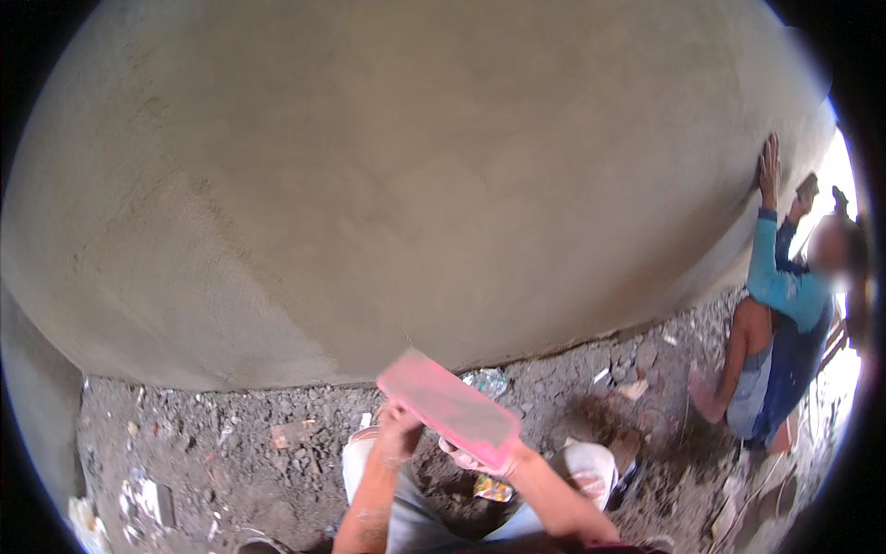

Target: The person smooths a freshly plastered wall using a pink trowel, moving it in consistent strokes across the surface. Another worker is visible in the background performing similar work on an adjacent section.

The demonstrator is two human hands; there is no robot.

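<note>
Pink, flat rectangular float (448, 406), held before the smooth grey wall (415, 185).
Left hand (399, 430) curls inward at its edge, hold unclear; right hand (469, 456) grips underneath, fingers partly hidden; steady support should help.

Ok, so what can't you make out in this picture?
Head view: far face of the pink board, turned away.
Head view: part of the right hand, hidden by the board.
Head view: top of the wall, cut off by the upper edge.
Head view: details of the clear plastic scrap, small and blurred.
</note>
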